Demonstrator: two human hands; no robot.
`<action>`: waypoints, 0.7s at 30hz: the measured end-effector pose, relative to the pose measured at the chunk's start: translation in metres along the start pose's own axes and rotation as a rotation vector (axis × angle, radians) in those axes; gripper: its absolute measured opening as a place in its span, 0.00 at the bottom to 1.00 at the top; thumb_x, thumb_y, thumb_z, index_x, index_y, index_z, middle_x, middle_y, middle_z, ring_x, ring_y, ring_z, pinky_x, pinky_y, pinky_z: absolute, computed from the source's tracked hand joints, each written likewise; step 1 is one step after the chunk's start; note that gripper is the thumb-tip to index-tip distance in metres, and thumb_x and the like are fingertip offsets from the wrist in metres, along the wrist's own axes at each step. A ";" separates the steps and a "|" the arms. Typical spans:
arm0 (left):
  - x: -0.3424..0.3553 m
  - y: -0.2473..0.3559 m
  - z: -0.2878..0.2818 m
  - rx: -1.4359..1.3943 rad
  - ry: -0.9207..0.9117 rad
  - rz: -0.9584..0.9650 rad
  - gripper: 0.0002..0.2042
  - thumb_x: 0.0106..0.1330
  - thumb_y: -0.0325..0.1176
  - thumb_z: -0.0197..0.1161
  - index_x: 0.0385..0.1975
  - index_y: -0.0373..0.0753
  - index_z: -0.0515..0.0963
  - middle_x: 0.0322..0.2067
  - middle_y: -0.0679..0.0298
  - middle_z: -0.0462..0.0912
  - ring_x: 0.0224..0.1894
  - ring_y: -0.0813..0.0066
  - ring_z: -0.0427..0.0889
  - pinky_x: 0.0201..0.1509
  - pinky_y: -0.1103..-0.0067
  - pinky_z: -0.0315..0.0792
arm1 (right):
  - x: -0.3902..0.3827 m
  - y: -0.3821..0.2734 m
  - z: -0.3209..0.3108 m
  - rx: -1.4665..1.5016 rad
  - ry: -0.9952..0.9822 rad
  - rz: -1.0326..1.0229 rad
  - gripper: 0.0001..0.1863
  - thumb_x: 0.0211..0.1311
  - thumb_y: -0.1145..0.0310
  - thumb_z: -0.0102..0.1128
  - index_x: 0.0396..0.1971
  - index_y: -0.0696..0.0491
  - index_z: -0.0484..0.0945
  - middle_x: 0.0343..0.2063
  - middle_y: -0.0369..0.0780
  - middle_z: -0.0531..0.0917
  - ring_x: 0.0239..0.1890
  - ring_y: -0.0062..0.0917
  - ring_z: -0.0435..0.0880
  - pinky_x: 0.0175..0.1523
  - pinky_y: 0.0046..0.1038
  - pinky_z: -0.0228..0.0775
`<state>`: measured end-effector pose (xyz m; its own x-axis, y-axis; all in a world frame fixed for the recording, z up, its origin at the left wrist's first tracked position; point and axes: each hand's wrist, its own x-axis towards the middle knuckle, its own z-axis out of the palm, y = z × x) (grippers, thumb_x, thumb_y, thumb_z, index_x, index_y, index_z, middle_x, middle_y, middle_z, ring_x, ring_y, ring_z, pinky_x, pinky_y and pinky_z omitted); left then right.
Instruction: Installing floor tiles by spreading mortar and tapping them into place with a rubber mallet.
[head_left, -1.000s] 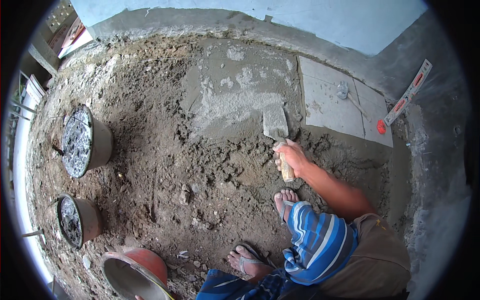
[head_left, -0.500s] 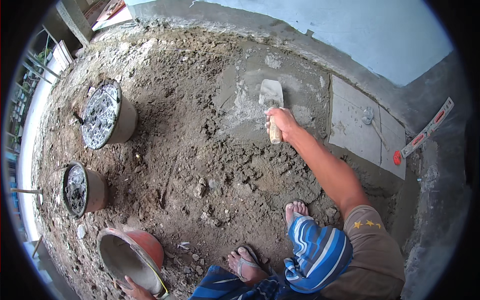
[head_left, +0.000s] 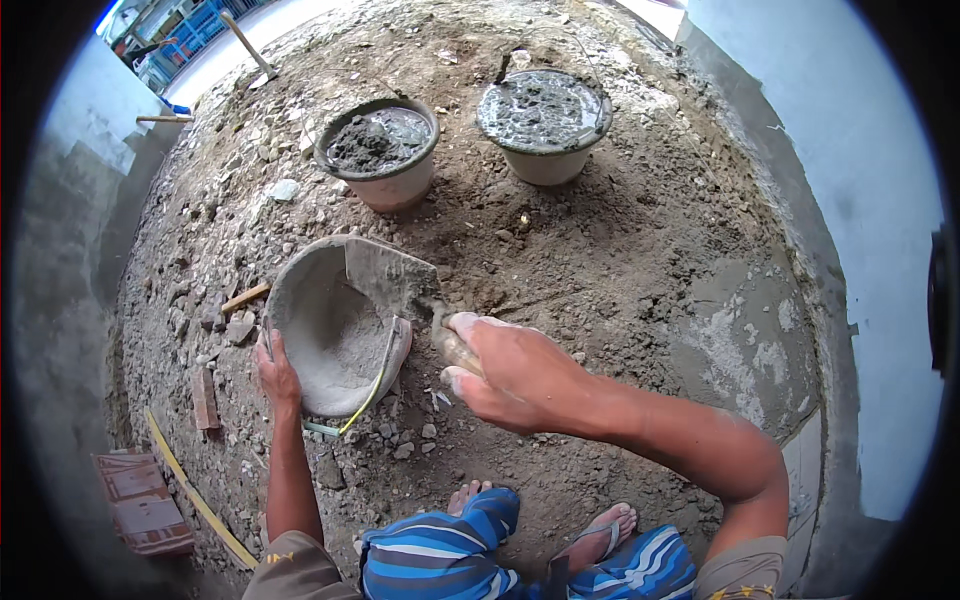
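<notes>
A tilted bucket point(head_left: 300, 275) with dry grey cement powder point(head_left: 345, 345) in it stands on the ground before me. My left hand point(head_left: 278, 372) grips its left rim, with the fingers partly hidden. In my right hand point(head_left: 520, 375), closed around the wooden handle, is a trowel point(head_left: 395, 278). Its flat, mortar-smeared blade overlaps the far right rim of the bucket; whether it touches the rim I cannot tell. A yellow strip runs along the bucket's near right edge.
Beyond stand two buckets, one of dark wet mix point(head_left: 398, 188), one of grey watery mix point(head_left: 548, 166). A smoothed cement patch point(head_left: 735, 345) and pale tile point(head_left: 803, 460) lie right, along the blue wall point(head_left: 880, 300). Left are a brick point(head_left: 204, 400) and reddish tiles point(head_left: 145, 505).
My view has swung left. The trowel in my right hand has moved from the cement patch over to the cement bucket. My left hand is still at that bucket's rim.
</notes>
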<state>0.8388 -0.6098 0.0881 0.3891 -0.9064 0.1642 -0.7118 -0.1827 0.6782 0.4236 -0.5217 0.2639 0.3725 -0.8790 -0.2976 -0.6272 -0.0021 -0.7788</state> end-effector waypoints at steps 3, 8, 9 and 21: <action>-0.002 -0.013 0.000 -0.088 0.019 0.004 0.36 0.81 0.59 0.42 0.66 0.26 0.72 0.62 0.39 0.77 0.66 0.44 0.75 0.71 0.63 0.65 | 0.018 -0.053 0.023 -0.014 0.099 -0.214 0.32 0.67 0.57 0.65 0.65 0.61 0.71 0.49 0.57 0.84 0.50 0.54 0.84 0.56 0.48 0.76; -0.001 -0.049 0.015 0.014 0.234 0.234 0.36 0.79 0.63 0.40 0.57 0.32 0.80 0.52 0.37 0.83 0.55 0.44 0.82 0.57 0.60 0.72 | -0.028 -0.009 0.054 -0.145 0.194 -0.321 0.30 0.65 0.62 0.69 0.64 0.57 0.75 0.51 0.53 0.85 0.52 0.48 0.85 0.58 0.43 0.76; -0.007 -0.052 0.013 -0.138 0.041 -0.242 0.42 0.76 0.70 0.39 0.51 0.31 0.83 0.46 0.36 0.84 0.52 0.45 0.84 0.54 0.59 0.73 | -0.046 0.015 0.060 -0.134 0.207 -0.166 0.28 0.69 0.58 0.65 0.60 0.61 0.76 0.50 0.55 0.85 0.54 0.49 0.84 0.60 0.44 0.75; -0.416 -0.009 -0.405 -0.165 -0.821 -0.891 0.17 0.63 0.35 0.69 0.50 0.36 0.84 0.43 0.52 0.90 0.37 0.61 0.91 0.45 0.69 0.83 | -0.528 -0.044 0.054 0.315 0.192 1.143 0.21 0.67 0.60 0.65 0.52 0.59 0.75 0.24 0.44 0.83 0.19 0.29 0.81 0.17 0.31 0.69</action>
<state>0.9200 -0.0768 0.3040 0.1753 -0.4710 -0.8646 -0.2791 -0.8659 0.4151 0.2915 -0.0317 0.4250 -0.4154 -0.3530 -0.8384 -0.3234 0.9187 -0.2266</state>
